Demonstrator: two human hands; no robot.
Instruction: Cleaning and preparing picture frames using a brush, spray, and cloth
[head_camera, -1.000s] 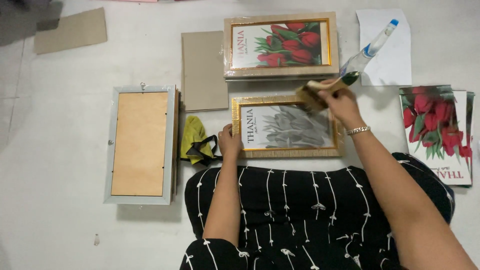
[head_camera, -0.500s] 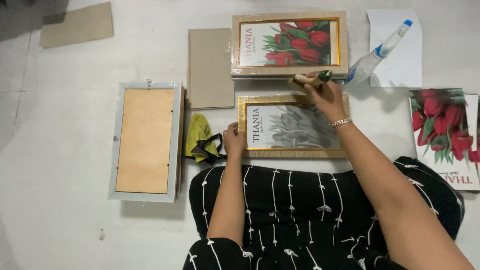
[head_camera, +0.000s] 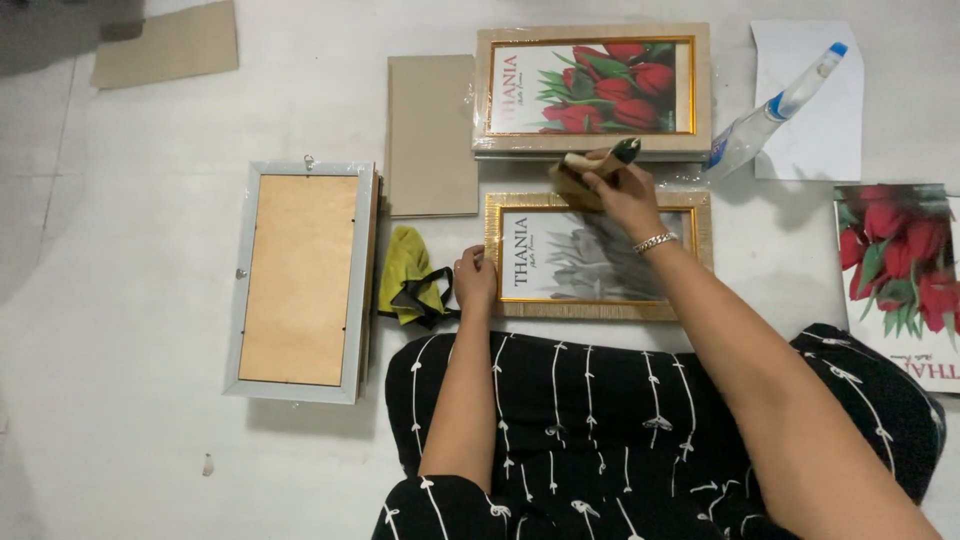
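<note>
Three picture frames lie on the pale floor: a gold-edged frame (head_camera: 598, 256) with a grey print just in front of the seated person, a beige frame (head_camera: 592, 90) showing red tulips beyond it, and a silver frame (head_camera: 300, 281) face down to the left, its brown backing up. There are two loose cardboard sheets (head_camera: 432, 135), one spray bottle (head_camera: 770, 118) lying on one white paper (head_camera: 815, 140), one yellow-green cloth (head_camera: 410, 288) with a black strap, and one tulip print (head_camera: 900, 280) at the right.

The right hand (head_camera: 622, 190) reaches forward over the top edge of the gold-edged frame, its grip closed around a small brush (head_camera: 590, 168) with a dark handle tip. The left hand (head_camera: 474, 282) rests with fingers curled on the frame's left edge, pressing it down.

The brush's bristles are partly hidden by the fingers. The tulip print is cut off at the picture's right edge, and the far cardboard sheet at the top.
</note>
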